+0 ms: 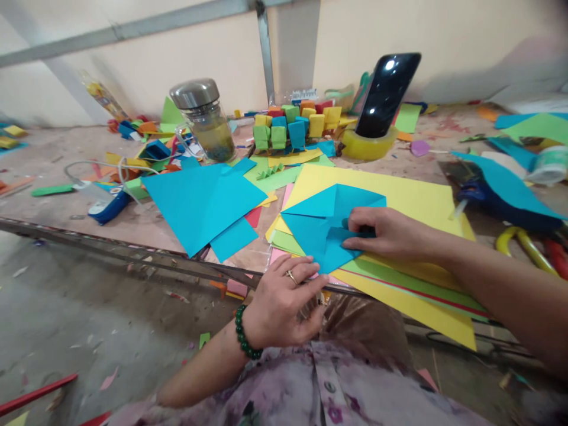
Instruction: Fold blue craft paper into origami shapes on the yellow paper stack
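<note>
A partly folded blue paper [310, 228] lies on a stack of yellow, green and red sheets [412, 198]. My right hand [377, 232] pinches a raised flap of it between thumb and fingers. My left hand [288, 296], with a ring and a green bead bracelet, rests at the paper's lower edge near the table's front edge. Its fingers are apart and the fingertips touch the blue paper. To the left lies another blue sheet [204, 198], with a smaller blue piece [234, 238] partly under its edge.
A glass jar with tea [210, 127] stands behind the left blue sheet. Small folded paper pieces [297, 127] are grouped at the back centre. A phone [386, 92] leans in a yellow tape roll [368, 144]. Yellow-handled scissors [528, 245] lie at right, a white cable at left.
</note>
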Action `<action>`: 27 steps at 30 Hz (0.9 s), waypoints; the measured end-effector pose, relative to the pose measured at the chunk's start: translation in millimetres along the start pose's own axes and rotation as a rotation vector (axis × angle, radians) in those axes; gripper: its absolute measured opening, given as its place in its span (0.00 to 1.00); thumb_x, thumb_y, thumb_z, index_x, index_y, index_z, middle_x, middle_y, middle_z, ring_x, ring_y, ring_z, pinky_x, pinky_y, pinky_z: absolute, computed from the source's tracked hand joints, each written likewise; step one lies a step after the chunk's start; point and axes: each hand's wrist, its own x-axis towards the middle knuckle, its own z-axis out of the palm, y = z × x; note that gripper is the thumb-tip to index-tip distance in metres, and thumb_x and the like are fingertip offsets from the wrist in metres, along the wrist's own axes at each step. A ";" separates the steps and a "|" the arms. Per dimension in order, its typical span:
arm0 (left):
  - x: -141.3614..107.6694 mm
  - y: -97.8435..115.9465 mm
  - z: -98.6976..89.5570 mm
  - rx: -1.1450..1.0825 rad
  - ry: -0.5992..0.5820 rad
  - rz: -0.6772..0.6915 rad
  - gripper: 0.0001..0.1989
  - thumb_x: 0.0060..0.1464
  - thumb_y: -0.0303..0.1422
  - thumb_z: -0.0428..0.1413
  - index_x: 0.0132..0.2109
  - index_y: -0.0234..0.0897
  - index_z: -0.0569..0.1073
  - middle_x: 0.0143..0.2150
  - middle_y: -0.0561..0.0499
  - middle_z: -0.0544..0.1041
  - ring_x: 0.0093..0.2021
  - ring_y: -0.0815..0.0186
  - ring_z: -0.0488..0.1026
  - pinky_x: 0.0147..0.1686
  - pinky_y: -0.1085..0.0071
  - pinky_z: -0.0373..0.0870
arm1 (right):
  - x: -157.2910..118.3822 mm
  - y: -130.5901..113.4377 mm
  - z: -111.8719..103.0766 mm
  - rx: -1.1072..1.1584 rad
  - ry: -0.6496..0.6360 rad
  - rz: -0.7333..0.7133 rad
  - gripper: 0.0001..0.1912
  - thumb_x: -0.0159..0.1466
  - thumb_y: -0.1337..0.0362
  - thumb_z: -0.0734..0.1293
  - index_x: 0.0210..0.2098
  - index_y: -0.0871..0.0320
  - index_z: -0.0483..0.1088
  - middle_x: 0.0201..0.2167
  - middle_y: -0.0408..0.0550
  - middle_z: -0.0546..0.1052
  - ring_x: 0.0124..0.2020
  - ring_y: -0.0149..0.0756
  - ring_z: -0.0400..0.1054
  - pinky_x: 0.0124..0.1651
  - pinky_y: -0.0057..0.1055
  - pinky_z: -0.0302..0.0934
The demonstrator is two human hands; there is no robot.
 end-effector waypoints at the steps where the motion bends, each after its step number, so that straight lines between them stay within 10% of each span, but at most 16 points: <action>1: -0.1 -0.3 0.2 -0.005 -0.001 -0.001 0.18 0.51 0.31 0.55 0.50 0.36 0.73 0.47 0.42 0.78 0.53 0.54 0.73 0.52 0.54 0.70 | -0.1 -0.3 0.3 -0.005 0.004 -0.001 0.19 0.59 0.48 0.65 0.23 0.55 0.61 0.24 0.43 0.67 0.26 0.33 0.59 0.31 0.31 0.52; 27: 4.8 -2.4 -1.3 -0.074 -0.065 -0.070 0.16 0.48 0.31 0.57 0.46 0.35 0.77 0.57 0.45 0.75 0.57 0.56 0.70 0.56 0.58 0.69 | 0.8 -1.4 2.2 -0.032 0.022 0.124 0.20 0.57 0.45 0.64 0.24 0.55 0.62 0.23 0.43 0.68 0.26 0.34 0.61 0.30 0.31 0.52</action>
